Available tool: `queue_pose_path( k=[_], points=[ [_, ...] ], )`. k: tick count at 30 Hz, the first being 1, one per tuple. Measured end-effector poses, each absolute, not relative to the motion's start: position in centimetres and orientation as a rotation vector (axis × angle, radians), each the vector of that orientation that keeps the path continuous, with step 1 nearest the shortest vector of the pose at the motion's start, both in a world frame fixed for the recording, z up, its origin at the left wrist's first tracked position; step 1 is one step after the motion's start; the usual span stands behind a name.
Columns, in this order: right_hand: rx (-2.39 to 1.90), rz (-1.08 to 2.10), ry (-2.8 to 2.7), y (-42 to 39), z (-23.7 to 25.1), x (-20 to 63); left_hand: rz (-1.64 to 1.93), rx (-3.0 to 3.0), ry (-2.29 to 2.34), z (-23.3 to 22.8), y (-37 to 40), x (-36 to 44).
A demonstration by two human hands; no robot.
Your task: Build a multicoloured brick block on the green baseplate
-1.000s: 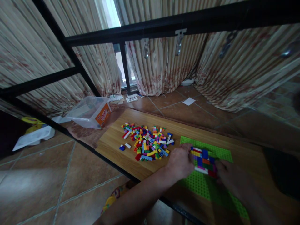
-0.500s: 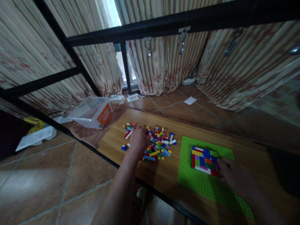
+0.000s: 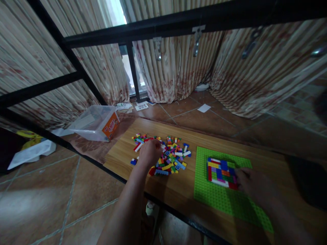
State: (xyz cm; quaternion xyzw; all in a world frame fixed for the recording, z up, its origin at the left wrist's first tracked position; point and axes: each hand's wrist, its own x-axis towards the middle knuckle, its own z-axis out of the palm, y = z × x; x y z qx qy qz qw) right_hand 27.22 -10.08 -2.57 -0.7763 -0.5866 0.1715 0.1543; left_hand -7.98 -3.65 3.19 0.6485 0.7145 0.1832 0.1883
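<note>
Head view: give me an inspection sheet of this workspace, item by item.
Surface: wooden board lying low over a tiled floor, bare at its near-left corner.
Job's things: loose pile of coloured bricks; green baseplate with a flat patch of joined bricks on it.
Clutter: clear plastic tub tipped on the floor; white bag; papers by the curtain.
Hands: left hand down in the pile, grip hidden; right hand rests at the joined bricks' right edge, grip unclear.
Cables: nothing seen.
Surroundings: black metal frame, striped curtains, window gap.
</note>
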Motion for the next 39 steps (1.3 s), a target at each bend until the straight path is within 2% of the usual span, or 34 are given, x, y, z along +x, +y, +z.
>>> queue_pose_path(
  k=[4,7,11,15,24,34,39],
  points=[
    [-2.210,0.548,-1.368,-10.2,-0.3,26.1,0.787,1.624,1.702,2.8,-3.3,-8.0],
    [-2.009,0.501,-1.176,-10.5,1.8,23.7,0.949,1.352,1.341,2.9,-3.8,-6.5],
    [-1.623,0.865,-1.133,-10.9,2.9,19.2,0.949,1.063,1.066,3.6,-5.5,-2.8],
    [-1.379,1.106,-1.193,-10.9,2.2,16.2,0.929,1.020,0.977,3.6,-7.1,0.3],
    [-1.337,1.156,-1.272,-11.1,1.4,16.6,0.793,1.130,0.912,2.7,-7.5,1.6],
    [-1.092,1.502,-0.971,-11.1,2.0,16.5,0.816,0.921,0.825,3.3,-7.7,1.3],
    [-1.040,1.561,-0.766,-11.0,2.5,16.0,0.834,0.880,0.885,3.6,-7.6,1.2]
  ],
)
